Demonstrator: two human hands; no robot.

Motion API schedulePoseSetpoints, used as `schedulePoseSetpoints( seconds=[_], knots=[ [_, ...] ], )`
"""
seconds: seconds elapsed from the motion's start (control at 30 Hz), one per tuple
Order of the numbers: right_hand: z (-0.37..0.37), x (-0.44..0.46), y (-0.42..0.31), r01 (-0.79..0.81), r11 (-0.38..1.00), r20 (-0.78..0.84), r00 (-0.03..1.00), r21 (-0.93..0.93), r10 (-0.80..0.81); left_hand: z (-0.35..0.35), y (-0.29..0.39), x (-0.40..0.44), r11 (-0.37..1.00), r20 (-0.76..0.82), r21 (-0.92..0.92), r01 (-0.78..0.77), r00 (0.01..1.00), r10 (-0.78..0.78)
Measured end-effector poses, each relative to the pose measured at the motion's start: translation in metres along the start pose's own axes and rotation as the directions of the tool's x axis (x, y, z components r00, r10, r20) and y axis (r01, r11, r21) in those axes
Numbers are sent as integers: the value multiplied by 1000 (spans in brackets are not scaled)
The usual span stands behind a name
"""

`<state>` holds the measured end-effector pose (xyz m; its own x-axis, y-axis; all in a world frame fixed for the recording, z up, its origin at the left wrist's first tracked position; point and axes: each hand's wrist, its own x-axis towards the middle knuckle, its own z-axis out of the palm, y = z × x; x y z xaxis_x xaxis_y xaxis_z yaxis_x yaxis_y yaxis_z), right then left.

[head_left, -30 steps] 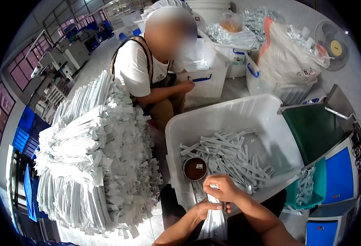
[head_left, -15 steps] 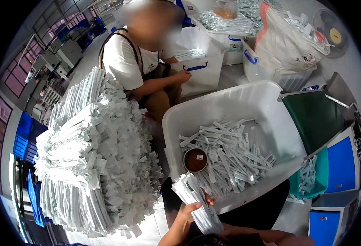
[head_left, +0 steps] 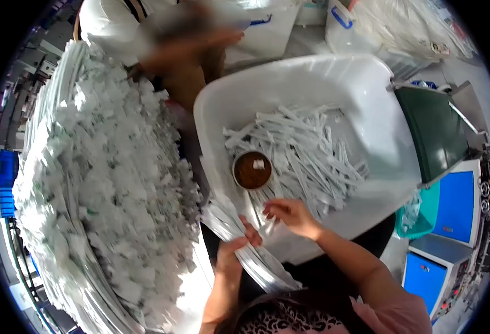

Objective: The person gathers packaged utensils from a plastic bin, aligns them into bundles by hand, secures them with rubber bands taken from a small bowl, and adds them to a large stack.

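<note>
My left hand [head_left: 235, 247] is wrapped round a thick bundle of long, thin white paper-wrapped packets [head_left: 264, 268] at the near left edge of the tub. Over that tub's near side is my right hand [head_left: 296, 218], its fingers curled together close to some packets. What lies between those fingertips, if anything, is hidden. The big white plastic tub [head_left: 389, 142] holds a loose heap of the same slim packets [head_left: 303, 150]. Among them, at the left, sits a round metal tin [head_left: 251, 170] with a brown inside and a small white piece in it.
At left rises a tall stack of bundled white packets [head_left: 116, 167]. A co-worker [head_left: 183, 44] sits beyond it, partly blurred. A green chute [head_left: 431, 131] meets the tub's right side, above a teal bin [head_left: 426, 214] and blue-doored cabinets [head_left: 454, 209]. White lidless boxes [head_left: 275, 28] stand behind.
My right hand has come away from the bundle and reached over the tub. My left hand keeps the bundle. The view has tipped down, and the co-worker's arm has moved.
</note>
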<state>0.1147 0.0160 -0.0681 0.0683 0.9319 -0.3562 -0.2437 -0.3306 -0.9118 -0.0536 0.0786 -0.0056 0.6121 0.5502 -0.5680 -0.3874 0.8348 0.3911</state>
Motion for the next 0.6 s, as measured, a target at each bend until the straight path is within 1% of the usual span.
schedulePoseSetpoints(
  seconds=[0.03, 0.07, 0.1, 0.13, 0.17, 0.2, 0.23, 0.27, 0.3, 0.33, 0.37, 0.4, 0.47, 0.5, 0.57, 0.6],
  knots=[
    [-11, 36, -3, 65, 959, -185, 975, -277, -120, 5, 0, 5, 996, -92, 80, 39, 995, -32],
    [-20, 75, 22, 48, 711, -65, 989, -702, -131, 1, -1, 13, 996, -70, 67, 61, 996, -56],
    [-27, 112, 51, 42, 283, 15, 995, -958, -98, -8, -6, 22, 995, -49, 55, 79, 996, -77],
    [-27, 136, 67, 84, 122, 62, 983, -989, -174, -22, -11, 35, 995, 47, -29, 95, 995, -93],
    [-24, 149, 79, 105, -13, 106, 972, -994, -208, -32, -17, 43, 983, 111, -115, 145, 985, -133],
    [-25, 161, 73, 124, -13, 124, 967, -992, -222, -30, -15, 46, 980, 141, -121, 156, 980, -139],
    [-22, 168, 70, 43, -24, 44, 998, -999, -47, -28, -13, 46, 976, 159, -128, 174, 975, -153],
    [-19, 173, 69, -35, -46, -41, 990, -998, 135, -26, -10, 47, 972, 163, -131, 194, 972, -171],
    [-21, 176, 72, 12, -61, 9, 999, -998, 48, -26, -9, 49, 971, 178, -132, 198, 969, -173],
    [-20, 178, 74, 36, -72, 35, 999, -997, 13, -35, -12, 47, 967, 236, -162, 198, 959, -156],
    [-21, 181, 73, 65, -75, 66, 998, -995, -8, -36, -11, 50, 959, 279, -198, 201, 950, -141],
    [-20, 180, 74, 74, -66, 74, 997, -995, -3, -36, -10, 52, 961, 304, -191, 202, 942, -138],
    [-22, 180, 71, 11, -30, 11, 1000, -999, -3, -39, -13, 54, 964, 303, -180, 195, 943, -134],
    [-23, 179, 71, 10, -31, 11, 1000, -999, -15, -39, -14, 55, 967, 314, -167, 194, 940, -135],
    [-21, 169, 78, 6, 1, 5, 980, -1000, -199, -35, -15, 51, 969, 320, -159, 190, 938, -131],
    [-22, 165, 79, 7, -5, 8, 976, -1000, -219, -29, -15, 45, 979, 234, -117, 165, 963, -134]
  ],
)
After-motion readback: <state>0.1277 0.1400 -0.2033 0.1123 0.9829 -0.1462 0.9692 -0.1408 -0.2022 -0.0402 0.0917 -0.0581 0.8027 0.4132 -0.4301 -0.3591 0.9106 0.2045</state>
